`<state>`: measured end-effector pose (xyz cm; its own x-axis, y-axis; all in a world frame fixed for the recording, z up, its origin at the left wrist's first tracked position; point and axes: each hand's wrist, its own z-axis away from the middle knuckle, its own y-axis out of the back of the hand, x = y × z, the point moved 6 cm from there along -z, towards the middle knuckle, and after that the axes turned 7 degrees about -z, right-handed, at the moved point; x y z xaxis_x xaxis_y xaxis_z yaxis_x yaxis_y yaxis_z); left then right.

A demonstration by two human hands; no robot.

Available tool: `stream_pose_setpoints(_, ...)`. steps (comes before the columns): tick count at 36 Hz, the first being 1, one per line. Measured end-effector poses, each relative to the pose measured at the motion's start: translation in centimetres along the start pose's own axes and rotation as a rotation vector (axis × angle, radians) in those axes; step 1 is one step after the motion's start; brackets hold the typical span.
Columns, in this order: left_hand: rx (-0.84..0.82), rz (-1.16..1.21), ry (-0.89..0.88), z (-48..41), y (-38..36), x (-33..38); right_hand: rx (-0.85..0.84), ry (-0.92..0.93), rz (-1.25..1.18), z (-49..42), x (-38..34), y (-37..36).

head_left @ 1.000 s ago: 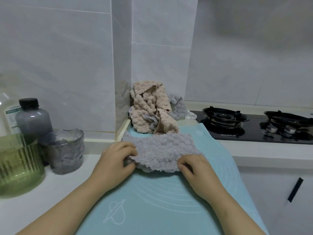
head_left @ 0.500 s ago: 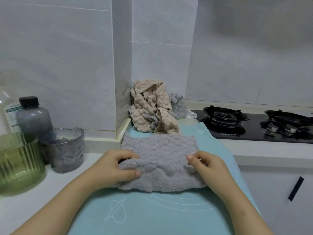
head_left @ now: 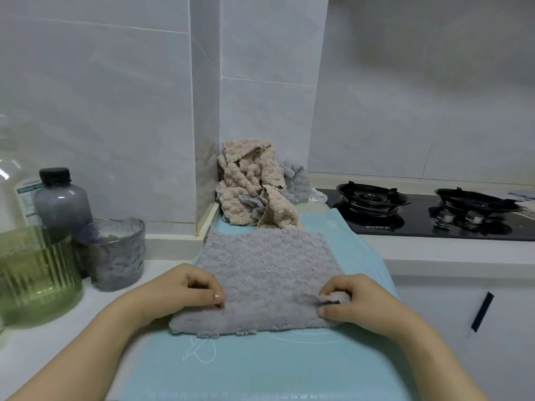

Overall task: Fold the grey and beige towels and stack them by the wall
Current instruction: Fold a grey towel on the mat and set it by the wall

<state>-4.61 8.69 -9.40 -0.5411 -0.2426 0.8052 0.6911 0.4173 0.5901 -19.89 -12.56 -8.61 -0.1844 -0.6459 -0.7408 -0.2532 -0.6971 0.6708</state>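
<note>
The grey towel (head_left: 269,273), bunched a second ago, now lies spread flat on the mat (head_left: 260,369). The left hand (head_left: 185,287) and right hand (head_left: 359,299) pinch its near edge farther apart.

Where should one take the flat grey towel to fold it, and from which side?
Probably the two near corners, from the front. The grey towel lies flat on the blue mat, near edge toward the person; the left hand and right hand pinch it near those corners.
</note>
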Motion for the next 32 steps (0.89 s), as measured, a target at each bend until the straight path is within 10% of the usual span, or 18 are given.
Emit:
stream_pose_setpoints(6, 0.214, 0.305, 0.172, 1.0, 0.6, 0.3, -0.073, -0.118, -0.223, 1.2, -0.8, 1.2)
stream_pose_setpoints(10, 0.475, -0.146, 0.174, -1.5, 1.9, 0.5, 0.281, -0.135, -0.227, -1.0, 0.3, 2.8)
stream_pose_setpoints(15, 0.387, -0.693, 0.141, -5.7, 0.7, 0.3, 0.362, -0.288, 0.002, -4.5, 2.6, 1.8)
stream_pose_setpoints(32, 0.153, -0.978, 0.287, -9.5, -1.3, -2.6, 0.488, -0.225, 0.194, -8.3, 4.0, 2.2)
